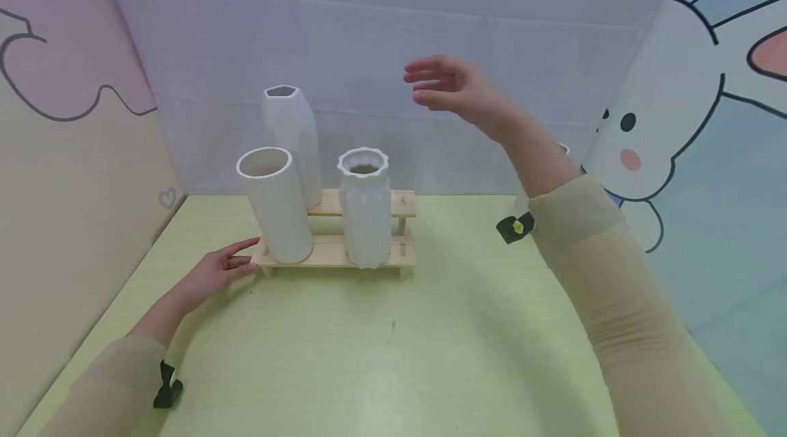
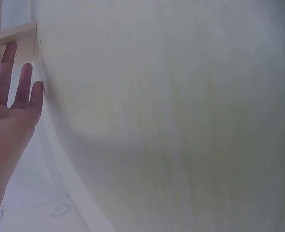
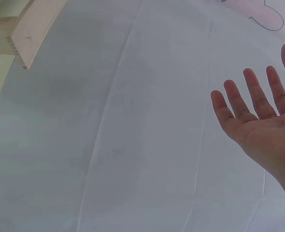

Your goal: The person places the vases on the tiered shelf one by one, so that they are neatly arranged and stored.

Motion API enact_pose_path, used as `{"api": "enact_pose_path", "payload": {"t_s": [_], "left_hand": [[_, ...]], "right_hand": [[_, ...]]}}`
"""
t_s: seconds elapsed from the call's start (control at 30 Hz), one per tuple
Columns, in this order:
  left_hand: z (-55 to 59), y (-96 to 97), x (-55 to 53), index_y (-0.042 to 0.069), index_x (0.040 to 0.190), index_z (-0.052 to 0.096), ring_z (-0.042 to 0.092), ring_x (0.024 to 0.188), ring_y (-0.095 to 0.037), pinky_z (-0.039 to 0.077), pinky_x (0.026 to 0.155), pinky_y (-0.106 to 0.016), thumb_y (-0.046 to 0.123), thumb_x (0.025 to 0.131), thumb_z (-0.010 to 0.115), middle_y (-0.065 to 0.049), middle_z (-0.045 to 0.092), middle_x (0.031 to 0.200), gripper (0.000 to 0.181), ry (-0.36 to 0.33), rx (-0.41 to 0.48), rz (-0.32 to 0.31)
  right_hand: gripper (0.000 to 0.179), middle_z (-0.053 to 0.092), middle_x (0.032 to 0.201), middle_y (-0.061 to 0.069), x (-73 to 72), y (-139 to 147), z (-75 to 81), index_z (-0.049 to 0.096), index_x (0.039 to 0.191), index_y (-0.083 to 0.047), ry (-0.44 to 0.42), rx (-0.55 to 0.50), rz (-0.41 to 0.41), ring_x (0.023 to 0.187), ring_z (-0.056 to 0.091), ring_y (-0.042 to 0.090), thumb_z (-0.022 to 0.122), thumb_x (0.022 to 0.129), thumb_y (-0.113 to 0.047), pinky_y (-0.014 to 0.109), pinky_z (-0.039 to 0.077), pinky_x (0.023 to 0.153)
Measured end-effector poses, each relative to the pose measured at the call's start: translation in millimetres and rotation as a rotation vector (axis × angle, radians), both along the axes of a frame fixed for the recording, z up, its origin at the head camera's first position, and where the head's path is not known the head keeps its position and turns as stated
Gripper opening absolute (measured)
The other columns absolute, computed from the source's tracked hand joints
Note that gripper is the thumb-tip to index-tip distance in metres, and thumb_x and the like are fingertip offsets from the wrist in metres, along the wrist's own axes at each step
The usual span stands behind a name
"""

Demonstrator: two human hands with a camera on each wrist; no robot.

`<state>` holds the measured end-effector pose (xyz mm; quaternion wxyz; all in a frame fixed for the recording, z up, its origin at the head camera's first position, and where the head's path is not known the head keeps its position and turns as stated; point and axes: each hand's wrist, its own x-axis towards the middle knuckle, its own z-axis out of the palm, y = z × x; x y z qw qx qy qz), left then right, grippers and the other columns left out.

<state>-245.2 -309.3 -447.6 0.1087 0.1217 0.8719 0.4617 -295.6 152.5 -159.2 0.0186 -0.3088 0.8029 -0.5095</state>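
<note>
My left hand (image 1: 215, 273) reaches to the left end of a two-step wooden stand (image 1: 332, 254), its fairly straight fingers touching that end. In the left wrist view, fingertips (image 2: 11, 47) lie against the edge of a wooden board (image 2: 18, 33). On the lower step are a ribbed white vase (image 1: 277, 212), leaning in this view, and a white vase with a scalloped rim (image 1: 365, 218). A tall faceted white vase (image 1: 294, 136) is on the upper step. My right hand (image 1: 451, 85) is raised in the air, up and right of the stand, holding nothing; its fingers are spread in the right wrist view.
Partly behind my right forearm is another white object (image 1: 521, 201), mostly hidden. The stand is on a pale yellow-green table (image 1: 344, 355). A white sheet (image 1: 381, 41) hangs behind it, and walls with cartoon drawings (image 1: 652, 123) rise at both sides.
</note>
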Motion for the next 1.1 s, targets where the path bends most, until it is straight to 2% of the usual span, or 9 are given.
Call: {"api": "enact_pose_path", "payload": {"t_s": [0.2, 0.43, 0.77, 0.9, 1.0, 1.1], "left_hand": [[0.5, -0.2, 0.4, 0.022, 0.150, 0.027, 0.055, 0.117, -0.029, 0.033, 0.102, -0.056, 0.040, 0.092, 0.058, -0.020, 0.057, 0.128, 0.068, 0.000, 0.001, -0.005], [1.5, 0.2, -1.1, 0.022, 0.150, 0.028, 0.058, 0.111, -0.013, 0.035, 0.101, -0.052, 0.039, 0.092, 0.058, -0.019, 0.059, 0.127, 0.067, -0.004, 0.011, -0.002], [1.5, 1.3, -1.3, 0.021, 0.149, 0.029, 0.058, 0.109, -0.009, 0.035, 0.101, -0.052, 0.040, 0.092, 0.059, -0.018, 0.059, 0.126, 0.067, 0.000, 0.002, -0.002], [1.3, 1.2, -0.8, 0.022, 0.149, 0.029, 0.058, 0.111, -0.012, 0.035, 0.101, -0.053, 0.040, 0.092, 0.059, -0.018, 0.059, 0.127, 0.067, -0.004, 0.010, -0.001], [1.8, 1.4, 0.3, 0.021, 0.149, 0.029, 0.058, 0.112, -0.015, 0.035, 0.101, -0.053, 0.039, 0.092, 0.059, -0.019, 0.058, 0.128, 0.067, -0.007, 0.016, 0.000], [1.9, 1.6, 1.0, 0.021, 0.150, 0.028, 0.058, 0.110, -0.009, 0.037, 0.101, -0.050, 0.039, 0.092, 0.059, -0.019, 0.058, 0.128, 0.067, -0.010, 0.020, -0.001]], "right_hand": [[0.047, 0.054, 0.134, 0.003, 6.2, 26.0, 1.1, 0.051, 0.133, -0.016, 0.016, 0.014, -0.058, 0.122, 0.052, 0.018, 0.067, 0.089, -0.020, 0.035, 0.042, 0.101], [0.043, 0.057, 0.130, 0.004, 15.2, 55.6, 2.7, 0.053, 0.132, -0.014, 0.032, -0.024, -0.088, 0.117, 0.054, 0.016, 0.065, 0.090, -0.013, 0.020, 0.046, 0.091], [0.046, 0.057, 0.130, -0.003, 25.2, 99.2, -4.2, 0.053, 0.132, -0.019, 0.077, 0.031, -0.252, 0.120, 0.050, 0.014, 0.067, 0.089, -0.016, 0.015, 0.044, 0.091], [0.046, 0.055, 0.132, -0.002, 26.2, 115.0, -11.9, 0.053, 0.133, -0.020, 0.108, 0.061, -0.327, 0.119, 0.051, 0.011, 0.066, 0.089, -0.018, 0.022, 0.042, 0.097], [0.047, 0.053, 0.134, -0.003, 25.6, 126.5, -19.9, 0.051, 0.134, -0.023, 0.106, 0.081, -0.400, 0.121, 0.049, 0.013, 0.066, 0.090, -0.022, 0.035, 0.036, 0.106], [0.050, 0.049, 0.139, -0.003, 23.6, 137.8, -30.1, 0.048, 0.137, -0.025, 0.085, 0.084, -0.473, 0.128, 0.044, 0.016, 0.065, 0.090, -0.026, 0.047, 0.029, 0.110]]}}
